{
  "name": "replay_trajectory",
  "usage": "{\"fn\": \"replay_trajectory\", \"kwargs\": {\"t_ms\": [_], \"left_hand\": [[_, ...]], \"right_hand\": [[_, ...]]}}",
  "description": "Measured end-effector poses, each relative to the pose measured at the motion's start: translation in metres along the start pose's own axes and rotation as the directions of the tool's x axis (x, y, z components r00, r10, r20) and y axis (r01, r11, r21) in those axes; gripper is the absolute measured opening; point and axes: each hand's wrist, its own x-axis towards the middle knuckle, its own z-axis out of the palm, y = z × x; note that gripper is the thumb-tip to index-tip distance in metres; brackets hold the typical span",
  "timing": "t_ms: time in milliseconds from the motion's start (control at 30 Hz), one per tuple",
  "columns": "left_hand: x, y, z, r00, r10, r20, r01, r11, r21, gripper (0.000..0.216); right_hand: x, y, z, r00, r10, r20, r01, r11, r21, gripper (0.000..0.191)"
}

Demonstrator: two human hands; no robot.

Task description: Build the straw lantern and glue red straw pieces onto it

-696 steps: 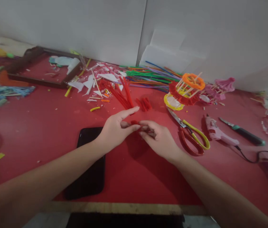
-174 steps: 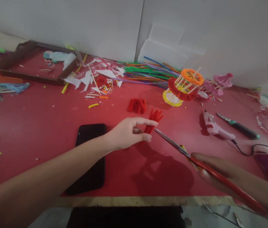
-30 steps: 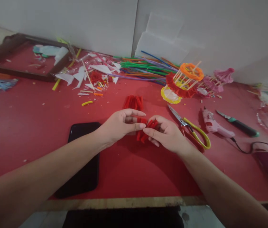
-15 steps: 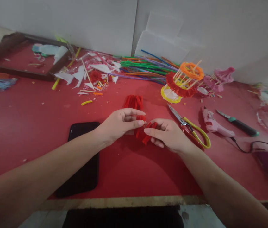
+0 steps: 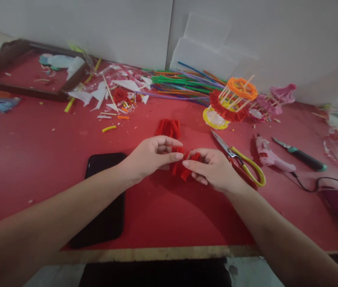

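Observation:
My left hand (image 5: 157, 157) pinches short red pipe-cleaner pieces (image 5: 186, 171) between thumb and fingers. From the other side, my right hand (image 5: 210, 169) grips the right part of the same red pieces, its thumb along their front. The fingers hide how the pieces are joined. Just behind my left hand, another cluster of red pipe cleaners (image 5: 168, 127) lies on the red tabletop (image 5: 169, 223). To the right of my right hand, scissors (image 5: 237, 159) with yellow and red handles lie with their points away from me. A black phone (image 5: 105, 215) rests under my left forearm.
A pink glue gun (image 5: 272, 155) and a green-black utility knife (image 5: 300, 153) lie at the right. Behind stand a stick-and-pipe-cleaner model (image 5: 233, 99) and a pink one (image 5: 279, 99). Coloured pipe cleaners (image 5: 183, 83), paper scraps (image 5: 99, 95) and a brown wooden tray (image 5: 25, 89) line the back.
My right hand has shifted very slightly right, and the gap between the red pieces near the fingertips looks a little wider. Both hands keep their grip.

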Motion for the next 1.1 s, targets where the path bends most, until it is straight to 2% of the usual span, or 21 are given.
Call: {"fn": "replay_trajectory", "kwargs": {"t_ms": [267, 433, 567, 900, 1000, 1100], "left_hand": [[-0.002, 0.000, -0.001, 0.986, 0.165, -0.038, -0.149, 0.952, 0.268, 0.040], [-0.002, -0.004, 0.000, 0.969, 0.247, 0.001, -0.236, 0.925, 0.296, 0.034], [0.000, -0.007, 0.001, 0.944, 0.328, -0.024, -0.301, 0.893, 0.335, 0.033], [0.005, -0.003, -0.010, 0.933, 0.336, -0.131, -0.224, 0.825, 0.518, 0.028], [0.005, -0.004, -0.009, 0.931, 0.346, -0.119, -0.215, 0.780, 0.588, 0.026], [0.004, -0.006, -0.006, 0.918, 0.388, -0.085, -0.257, 0.743, 0.618, 0.026]], "right_hand": [[0.002, 0.004, 0.002, 1.000, 0.006, -0.030, -0.007, 1.000, -0.030, 0.027], [0.002, 0.005, 0.002, 0.999, 0.014, -0.052, -0.017, 0.998, -0.063, 0.026], [0.003, 0.007, 0.001, 1.000, 0.015, -0.025, -0.016, 1.000, -0.017, 0.028], [0.004, 0.006, -0.007, 0.998, -0.061, 0.006, 0.061, 0.997, -0.036, 0.030], [0.005, 0.004, -0.010, 0.994, -0.102, 0.034, 0.104, 0.992, -0.077, 0.027], [0.004, 0.002, -0.011, 0.991, -0.125, 0.038, 0.129, 0.986, -0.107, 0.025]]}}
